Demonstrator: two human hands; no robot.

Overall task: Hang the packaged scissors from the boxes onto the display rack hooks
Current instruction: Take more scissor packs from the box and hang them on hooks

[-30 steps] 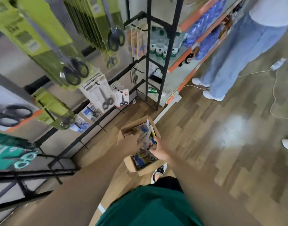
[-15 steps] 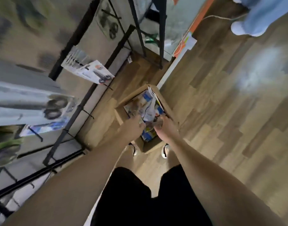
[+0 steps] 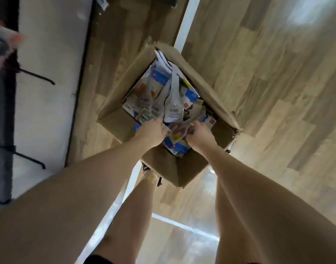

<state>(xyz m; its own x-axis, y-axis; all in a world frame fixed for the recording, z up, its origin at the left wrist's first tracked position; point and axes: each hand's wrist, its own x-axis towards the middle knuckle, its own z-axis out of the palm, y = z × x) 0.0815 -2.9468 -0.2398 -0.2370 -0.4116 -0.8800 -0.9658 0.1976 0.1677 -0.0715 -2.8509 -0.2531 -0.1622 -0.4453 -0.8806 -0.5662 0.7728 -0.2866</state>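
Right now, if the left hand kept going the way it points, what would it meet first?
Probably the packets piled in the box; the left hand already reaches in among them, though depth is unclear.

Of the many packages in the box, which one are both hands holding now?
The brownish package at the near edge of the cardboard box, held between the left hand and right hand. The other packages lie untouched beyond it.

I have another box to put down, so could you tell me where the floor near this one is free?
Bare floor lies right of the cardboard box, and a strip between box and rack base. The box itself is crowded: packets and both hands, left hand, right hand.
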